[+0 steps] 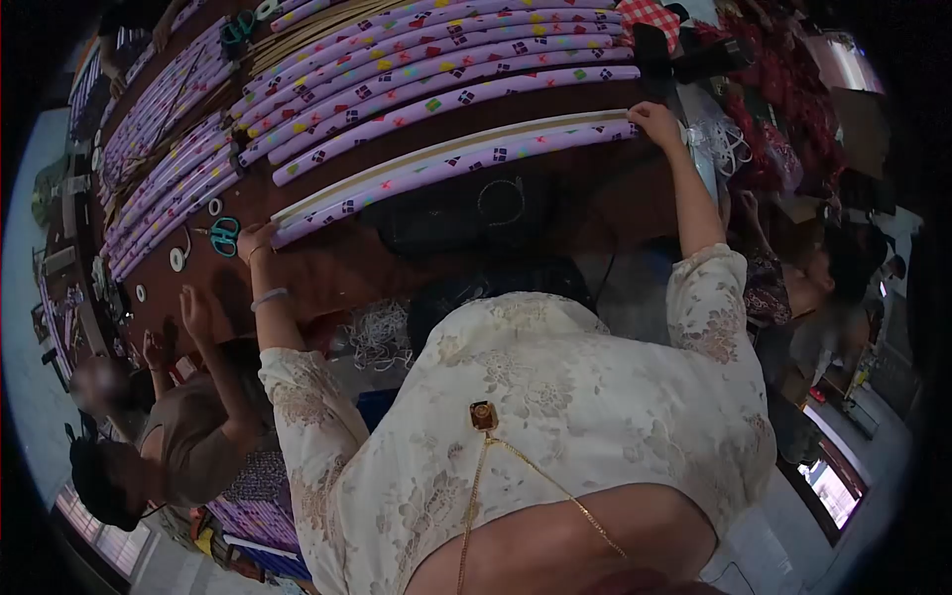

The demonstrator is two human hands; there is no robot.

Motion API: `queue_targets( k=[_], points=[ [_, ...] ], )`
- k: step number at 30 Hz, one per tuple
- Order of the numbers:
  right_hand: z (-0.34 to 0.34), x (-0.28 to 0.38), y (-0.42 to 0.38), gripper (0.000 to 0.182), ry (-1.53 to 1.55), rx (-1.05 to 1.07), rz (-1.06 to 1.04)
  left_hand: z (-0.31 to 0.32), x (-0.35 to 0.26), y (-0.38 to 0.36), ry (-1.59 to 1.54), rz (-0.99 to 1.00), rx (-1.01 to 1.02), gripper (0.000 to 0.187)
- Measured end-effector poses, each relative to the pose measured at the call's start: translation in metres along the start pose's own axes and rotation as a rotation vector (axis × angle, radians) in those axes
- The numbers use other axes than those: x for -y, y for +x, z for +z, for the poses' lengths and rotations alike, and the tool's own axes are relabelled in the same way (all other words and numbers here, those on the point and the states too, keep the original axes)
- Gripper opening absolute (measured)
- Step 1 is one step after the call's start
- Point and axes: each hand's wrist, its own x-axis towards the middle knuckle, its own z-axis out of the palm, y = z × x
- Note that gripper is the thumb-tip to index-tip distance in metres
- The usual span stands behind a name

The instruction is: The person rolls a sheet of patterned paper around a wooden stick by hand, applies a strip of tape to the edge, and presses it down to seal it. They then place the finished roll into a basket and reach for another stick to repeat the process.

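A: Right up close we've got the white patterned top (555, 372), and a square pendant (483, 415) lying on it!

B: Just past that, left of the middle, a tangle of white strips (380, 335). And beyond it on the table (327, 283), a dark, flat shape (446, 220) too dim to name.

A: Now the hands! What's the left hand (257, 243) doing?

B: It's at the roll's left end, fingers bent in and pinching it. How hard, I can't tell.

A: And the lavender roll (451, 177) itself?

B: Stretched crosswise over the table, between the two hands, left end nearer us. Small coloured motifs all over, with a tan strip (446, 159) running along its far side.

A: Up at the other end, the right hand (654, 125)!

B: Thumb and fingers together, nipping the right end at its tip.

A: Teal-handled scissors (225, 237) lie just beside the left hand, with a tape roll (178, 260) farther left.

B: Then more rolls in a stack (169, 213) on the left, and a wide row of matching rolls (446, 89) behind the held one.

A: And way out at the upper left, another person's hand (162, 36) by the table's edge!
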Motion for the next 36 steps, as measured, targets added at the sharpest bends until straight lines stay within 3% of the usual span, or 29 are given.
queue_targets(
  k=[10,11,21,30,36],
  points=[
    [0.000,0.003,0.003,0.030,-0.065,0.013,0.038,-0.017,-0.026,-0.019,0.076,-0.033,0.095,0.053],
    [-0.002,0.006,0.000,0.031,-0.065,-0.004,0.029,-0.015,-0.033,-0.028,0.148,-0.068,-0.002,0.050],
    [0.001,-0.001,0.006,0.028,-0.035,0.010,-0.018,-0.018,-0.035,-0.034,-0.063,-0.092,0.066,0.047],
    [0.004,-0.024,0.020,0.034,-0.077,0.069,-0.043,-0.031,-0.068,-0.058,0.110,-0.240,0.036,0.042],
    [0.012,-0.042,0.029,0.035,-0.050,0.070,-0.032,-0.025,-0.057,-0.049,0.092,-0.214,0.022,0.038]
  ],
)
